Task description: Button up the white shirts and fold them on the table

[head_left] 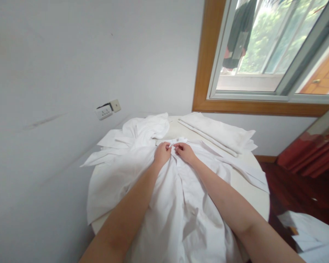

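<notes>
A white shirt (178, 204) lies spread over a round white table (259, 201), hanging down the near side. My left hand (162, 152) and my right hand (184, 151) meet near its collar, both with fingers pinched closed on the front edges of the cloth where they join. What sits between the fingertips is too small to make out. A crumpled white garment (142, 133) lies just beyond my left hand.
A folded white cloth (216, 133) lies at the table's far right. A wall socket (104, 111) sits on the white wall at left. A wood-framed window (252, 54) is behind the table. Red boards (309, 153) lean at right. White cloth (312, 233) lies on the dark floor.
</notes>
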The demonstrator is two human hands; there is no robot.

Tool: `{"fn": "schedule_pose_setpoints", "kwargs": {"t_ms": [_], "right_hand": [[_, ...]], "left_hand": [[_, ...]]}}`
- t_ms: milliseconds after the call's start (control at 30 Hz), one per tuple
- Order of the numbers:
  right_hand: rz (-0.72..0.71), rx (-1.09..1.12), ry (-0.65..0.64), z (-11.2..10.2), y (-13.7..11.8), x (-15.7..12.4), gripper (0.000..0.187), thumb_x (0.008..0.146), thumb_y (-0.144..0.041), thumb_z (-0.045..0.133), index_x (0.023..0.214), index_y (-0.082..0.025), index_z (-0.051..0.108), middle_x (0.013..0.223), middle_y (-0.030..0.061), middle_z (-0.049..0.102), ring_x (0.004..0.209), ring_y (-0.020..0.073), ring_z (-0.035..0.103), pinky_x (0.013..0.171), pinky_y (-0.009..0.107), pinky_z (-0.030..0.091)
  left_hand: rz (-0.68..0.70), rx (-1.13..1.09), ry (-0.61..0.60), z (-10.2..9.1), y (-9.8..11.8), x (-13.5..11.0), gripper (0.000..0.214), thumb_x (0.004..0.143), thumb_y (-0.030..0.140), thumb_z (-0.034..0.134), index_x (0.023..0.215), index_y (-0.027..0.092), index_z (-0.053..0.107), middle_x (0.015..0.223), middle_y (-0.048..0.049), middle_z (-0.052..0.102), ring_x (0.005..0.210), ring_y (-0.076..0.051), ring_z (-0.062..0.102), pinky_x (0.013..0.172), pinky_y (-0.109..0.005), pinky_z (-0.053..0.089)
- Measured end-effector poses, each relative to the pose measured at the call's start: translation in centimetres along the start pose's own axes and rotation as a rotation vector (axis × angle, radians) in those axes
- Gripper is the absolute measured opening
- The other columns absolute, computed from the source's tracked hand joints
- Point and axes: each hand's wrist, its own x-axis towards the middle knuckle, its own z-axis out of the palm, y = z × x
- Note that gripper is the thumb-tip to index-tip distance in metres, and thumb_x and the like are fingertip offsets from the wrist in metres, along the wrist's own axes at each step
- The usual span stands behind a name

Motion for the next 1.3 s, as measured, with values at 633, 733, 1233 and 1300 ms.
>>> {"fn": "schedule_pose_setpoints", "kwargs": {"t_ms": [633,733,1233,1300], "right_hand": [[-0.060,0.141,-0.059,-0.31,0.05,-0.18,0.035,0.067,-0.023,0.058,0.102,-0.017,0.058,0.086,0.0006,0.061,0.064,0.0094,0.054,0.064,0.024,0.047],[-0.043,0.193,-0.061,-0.32,0.23,-0.07,0.032,0.069,-0.024,0.057,0.100,-0.017,0.059,0.084,0.0005,0.061,0.063,0.0095,0.054,0.061,0.023,0.046],[-0.025,0.227,-0.090,-0.42,0.17,0.01,0.033,0.074,-0.026,0.056,0.103,-0.015,0.064,0.081,0.0019,0.065,0.066,0.0100,0.056,0.066,0.024,0.047],[-0.030,0.201,-0.092,-0.33,0.21,-0.01,0.033,0.074,-0.026,0.056,0.104,-0.015,0.064,0.080,0.0018,0.065,0.065,0.0101,0.056,0.067,0.024,0.047]], "left_hand": [[0.053,-0.072,-0.001,-0.27,-0.08,-0.08,0.008,0.082,0.020,0.057,0.089,0.019,0.059,0.080,-0.0011,0.061,0.076,-0.014,0.057,0.073,-0.026,0.045],[0.086,-0.079,0.010,-0.29,-0.30,-0.01,0.006,0.080,0.021,0.059,0.086,0.020,0.060,0.078,-0.0008,0.060,0.077,-0.015,0.056,0.075,-0.026,0.044],[0.013,-0.069,0.041,-0.31,0.02,-0.19,0.011,0.080,0.025,0.061,0.085,0.018,0.067,0.081,-0.0033,0.065,0.076,-0.015,0.059,0.075,-0.026,0.045],[-0.018,-0.086,0.039,-0.31,0.04,-0.16,0.011,0.079,0.025,0.061,0.084,0.018,0.068,0.081,-0.0034,0.067,0.075,-0.015,0.060,0.074,-0.025,0.045]]}}
